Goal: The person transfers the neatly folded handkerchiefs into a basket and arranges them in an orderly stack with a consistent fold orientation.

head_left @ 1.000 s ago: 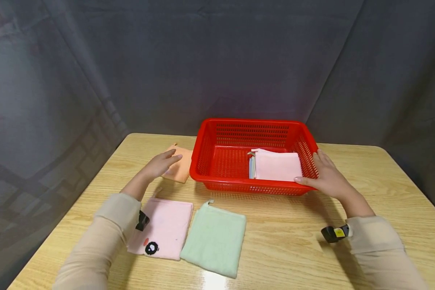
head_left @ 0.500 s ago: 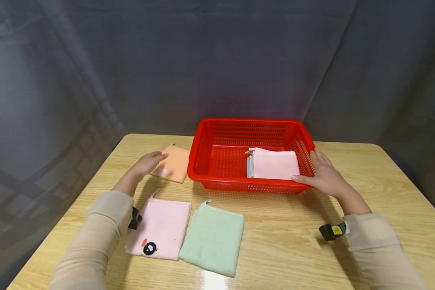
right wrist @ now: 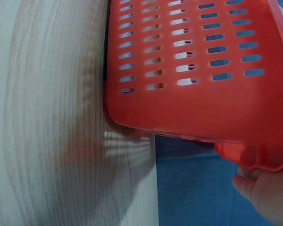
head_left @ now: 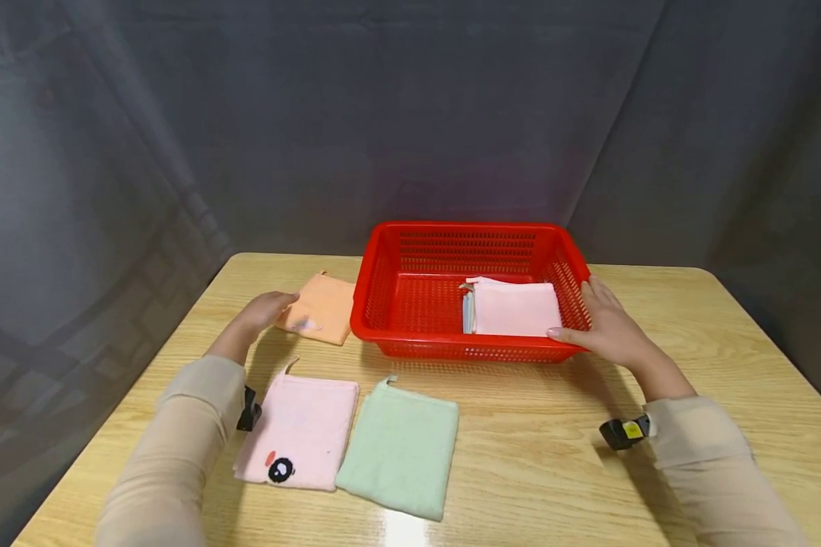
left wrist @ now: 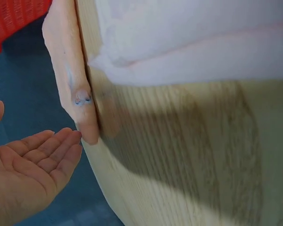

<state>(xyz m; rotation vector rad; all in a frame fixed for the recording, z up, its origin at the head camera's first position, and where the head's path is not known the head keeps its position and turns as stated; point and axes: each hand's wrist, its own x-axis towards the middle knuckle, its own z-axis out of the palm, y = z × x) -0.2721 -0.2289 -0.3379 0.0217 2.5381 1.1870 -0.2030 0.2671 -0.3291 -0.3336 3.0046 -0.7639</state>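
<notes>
My left hand reaches to the left edge of a folded orange towel, which lies left of a red plastic basket. In the left wrist view, the straight fingers of the left hand hold nothing, their tips right at the orange towel's end. My right hand grips the basket's right front corner, thumb over the front rim and fingers along the side rim. Folded towels stand at the basket's right end, a pink one in front. From the right wrist, the basket's slotted wall hides most of them.
A folded pink towel with an embroidered eye and a folded green towel lie side by side on the wooden table, nearer than the basket. A dark grey curtain hangs behind the table.
My left hand has moved left across the orange towel to its left edge, uncovering more of it. The right hand stays on the basket's corner; the whole view has shifted slightly.
</notes>
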